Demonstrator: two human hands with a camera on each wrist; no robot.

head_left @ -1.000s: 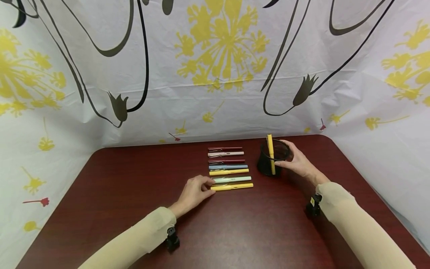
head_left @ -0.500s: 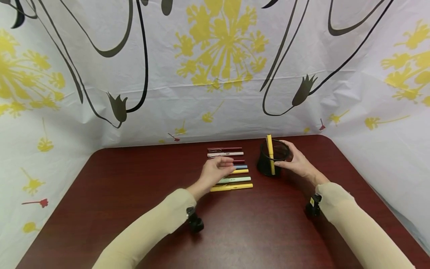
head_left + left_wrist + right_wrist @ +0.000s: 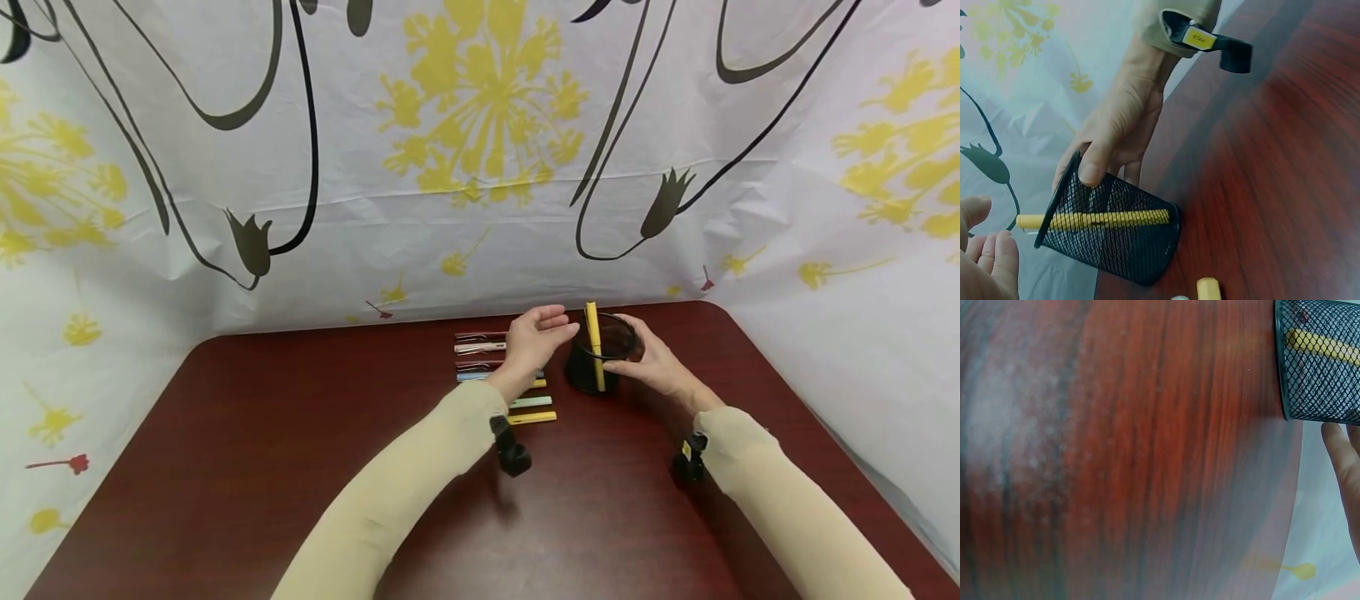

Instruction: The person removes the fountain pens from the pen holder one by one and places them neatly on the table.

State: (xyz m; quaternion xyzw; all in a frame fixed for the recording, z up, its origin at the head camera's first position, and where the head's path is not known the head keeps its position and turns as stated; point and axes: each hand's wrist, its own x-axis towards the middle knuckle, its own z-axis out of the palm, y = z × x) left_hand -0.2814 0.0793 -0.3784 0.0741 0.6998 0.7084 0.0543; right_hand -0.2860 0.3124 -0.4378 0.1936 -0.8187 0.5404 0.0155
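My right hand (image 3: 656, 358) holds a black mesh pen cup (image 3: 1129, 250) upright on the table, its thumb and fingers round the rim and side. One yellow pen (image 3: 595, 342) stands in the cup and sticks out above its rim. My left hand (image 3: 534, 343) is in the air just left of the cup, fingers fairly straight, with nothing visible in it. In the left wrist view, its fingertips are near the pen's upper end, apart from it. Under and beside my left arm lies a row of pens, including a blue pen (image 3: 472, 377) and a mint pen (image 3: 534, 402), partly hidden.
In the same row lie dark red pens, a pale pen (image 3: 478, 347) and yellow pens (image 3: 534, 417). The dark red wooden table (image 3: 225, 467) ends at a white patterned cloth (image 3: 337, 250) behind and at the sides.
My left hand has moved right and away from me, from the left ends of the near pens, over the row, to beside the cup. The right hand keeps its hold on the pen cup.
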